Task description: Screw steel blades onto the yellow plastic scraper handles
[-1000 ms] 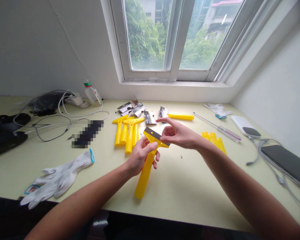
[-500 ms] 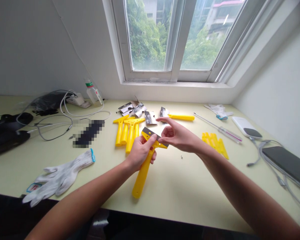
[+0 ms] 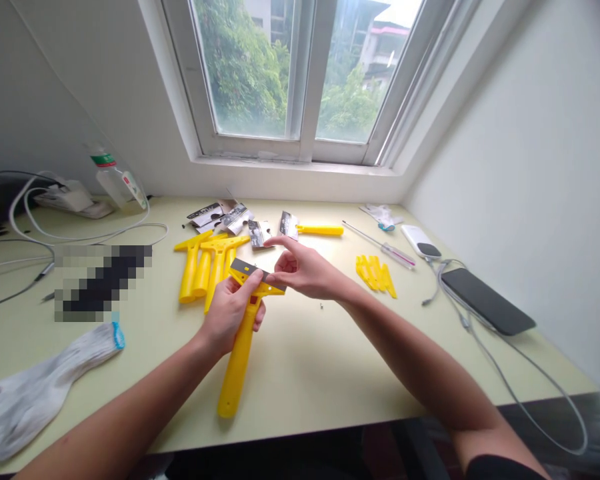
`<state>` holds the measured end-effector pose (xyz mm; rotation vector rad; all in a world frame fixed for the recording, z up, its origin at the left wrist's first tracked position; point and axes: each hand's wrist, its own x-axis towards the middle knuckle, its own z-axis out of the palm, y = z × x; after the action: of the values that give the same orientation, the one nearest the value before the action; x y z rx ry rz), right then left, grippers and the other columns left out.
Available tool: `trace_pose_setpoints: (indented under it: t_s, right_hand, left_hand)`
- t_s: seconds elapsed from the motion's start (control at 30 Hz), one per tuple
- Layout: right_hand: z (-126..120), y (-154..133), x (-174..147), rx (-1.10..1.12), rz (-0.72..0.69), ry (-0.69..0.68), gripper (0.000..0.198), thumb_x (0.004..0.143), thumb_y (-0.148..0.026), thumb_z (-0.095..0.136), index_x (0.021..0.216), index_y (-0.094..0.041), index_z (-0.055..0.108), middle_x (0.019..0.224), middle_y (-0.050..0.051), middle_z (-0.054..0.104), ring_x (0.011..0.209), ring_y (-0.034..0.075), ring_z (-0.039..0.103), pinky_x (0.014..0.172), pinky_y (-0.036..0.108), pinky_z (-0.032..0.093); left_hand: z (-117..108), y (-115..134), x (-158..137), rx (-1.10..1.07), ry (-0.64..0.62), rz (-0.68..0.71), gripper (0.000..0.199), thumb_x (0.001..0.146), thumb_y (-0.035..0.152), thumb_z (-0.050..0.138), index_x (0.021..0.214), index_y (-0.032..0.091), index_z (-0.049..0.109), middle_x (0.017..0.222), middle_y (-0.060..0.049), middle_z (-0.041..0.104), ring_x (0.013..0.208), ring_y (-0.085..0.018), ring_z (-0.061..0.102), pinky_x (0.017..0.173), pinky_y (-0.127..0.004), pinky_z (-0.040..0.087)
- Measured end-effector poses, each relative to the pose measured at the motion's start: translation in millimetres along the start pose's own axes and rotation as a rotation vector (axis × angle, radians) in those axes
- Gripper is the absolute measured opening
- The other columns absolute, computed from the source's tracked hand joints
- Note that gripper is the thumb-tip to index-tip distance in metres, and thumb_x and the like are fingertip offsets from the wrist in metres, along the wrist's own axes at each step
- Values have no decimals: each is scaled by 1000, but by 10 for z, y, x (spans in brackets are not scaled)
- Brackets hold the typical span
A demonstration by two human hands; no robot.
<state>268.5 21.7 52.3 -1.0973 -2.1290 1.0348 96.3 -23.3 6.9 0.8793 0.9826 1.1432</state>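
Note:
A yellow scraper (image 3: 239, 357) is tilted over the table, its handle toward me. My left hand (image 3: 233, 310) grips it just under the head, thumb pressed on the dark metal blade (image 3: 250, 268) lying along the head. At the blade's right end, the curled fingers of my right hand (image 3: 300, 267) pinch its edge, index finger stretched out above. Beyond my left hand, several more yellow scrapers (image 3: 190, 270) lie side by side. A tiny screw-like piece (image 3: 321, 306) rests on the table below my right hand.
Printed cards (image 3: 260, 233) lie at the back near another yellow scraper (image 3: 320, 230). To the right are a screwdriver (image 3: 397, 255), small yellow plastic pieces (image 3: 375, 275), a white power bank (image 3: 420, 241), a dark phone (image 3: 487, 300) and cables. A work glove (image 3: 55, 380) lies left; a bottle (image 3: 117, 180) stands behind.
The view has swung to the right, so things on the table appear further left. Both hands keep nearly the same hold on the scraper and its blade.

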Motion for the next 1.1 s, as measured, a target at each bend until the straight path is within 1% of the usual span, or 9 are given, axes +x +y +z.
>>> trace_pose_setpoints:
  t_s: [0.13,0.17,0.23,0.33,0.43,0.53,0.83,1.0,1.1]
  right_hand:
    - [-471,150,-183,-256,95,71,49,87,-42,61,133,-30,50,96,2,70,77,15,65,70,28,49]
    - [-625,248,-270,-371,170,124,47,88,-42,59,132,-31,51,99,2,70,81,15,65,73,29,49]
    - [-914,499,-469,-615,417,243,47,88,-40,57,133,-30,51,100,2,72,87,17,66,77,29,48]
    - [-1179,899,-730,-727,598,297,44,86,-38,55,125,-17,60,100,11,73,88,24,66,76,34,47]
    - [-1194,1174,-834,-775,647,286,44,84,-42,56,118,-17,66,109,12,71,97,25,66,80,33,47]
    - [-1100,1285,-808,-818,667,297,46,80,-48,58,114,-19,70,118,14,66,104,26,63,81,33,46]
    - [-1068,1385,-721,-792,717,339,44,78,-44,57,108,-16,73,109,17,66,101,29,63,83,37,48]
    - [-1045,1368,-670,-750,699,361,28,76,-38,61,90,-20,77,101,18,67,114,35,57,89,43,46]
    - [-1045,1324,-666,-681,692,403,26,75,-35,61,90,-18,74,104,18,68,108,34,61,86,43,48]
  left_hand:
    - [-46,-26,32,-11,44,-24,41,74,49,76,74,19,49,52,8,47,32,-8,45,28,-18,33]
    - [-56,-38,39,-17,47,-35,41,74,49,76,74,18,49,54,7,48,32,-8,46,28,-18,34]
    - [-69,-69,49,-24,37,-57,41,74,49,76,76,17,50,59,5,52,33,-8,48,28,-19,34]
    - [-73,-121,59,-17,1,-88,40,77,50,74,78,16,51,61,5,52,35,-8,50,30,-19,36]
    - [-72,-156,67,-10,-4,-102,40,78,49,73,78,17,51,56,7,47,36,-8,49,30,-18,36]
    - [-74,-165,69,7,1,-95,40,78,50,73,79,16,52,61,4,53,36,-7,49,31,-18,35]
    - [-82,-181,64,-7,-23,-99,42,77,52,74,83,17,50,64,5,51,37,-7,49,31,-18,35]
    - [-79,-176,60,-4,-21,-103,41,78,51,73,83,17,49,64,5,50,38,-7,49,31,-19,36]
    - [-76,-174,53,-4,-25,-98,41,78,51,73,83,17,50,66,4,54,38,-7,49,32,-18,36]
